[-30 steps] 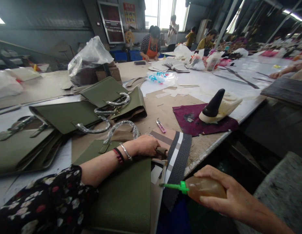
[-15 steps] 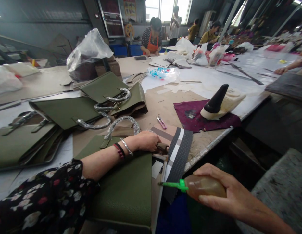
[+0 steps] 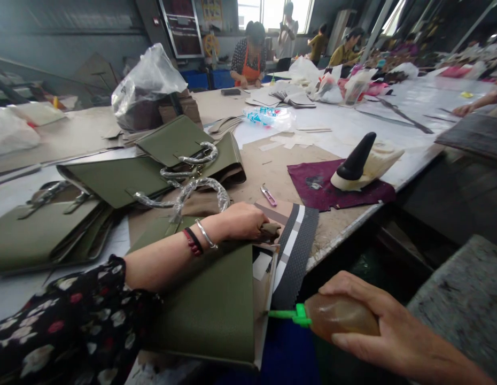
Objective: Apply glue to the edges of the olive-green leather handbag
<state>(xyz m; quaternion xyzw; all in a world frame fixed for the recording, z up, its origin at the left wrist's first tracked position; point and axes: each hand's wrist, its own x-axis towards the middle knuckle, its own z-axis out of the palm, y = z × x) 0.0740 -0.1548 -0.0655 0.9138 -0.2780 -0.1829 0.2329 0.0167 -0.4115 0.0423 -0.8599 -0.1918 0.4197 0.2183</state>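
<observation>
My left hand [image 3: 244,220] presses down on the top corner of an olive green leather bag [image 3: 210,299] that lies flat at the table's near edge, fingers curled over a brown tab. My right hand [image 3: 377,331] grips a translucent amber glue bottle [image 3: 339,316] with a green nozzle [image 3: 288,315]. The nozzle tip points at the bag's open right side edge and nearly touches it. The bag's plastic-wrapped handle [image 3: 200,190] arches behind my left wrist.
Several more olive bags [image 3: 112,179] lie to the left and behind. Grey striped material [image 3: 294,251] lies under the bag's right edge. Pink snips [image 3: 268,195], a maroon leather scrap [image 3: 332,190] with a black cone [image 3: 355,158] sit beyond. Other people work at the far end.
The bottle in my right hand has dropped lower along the bag's side edge. My left hand has stayed pressed on the bag's corner; the view shifted slightly.
</observation>
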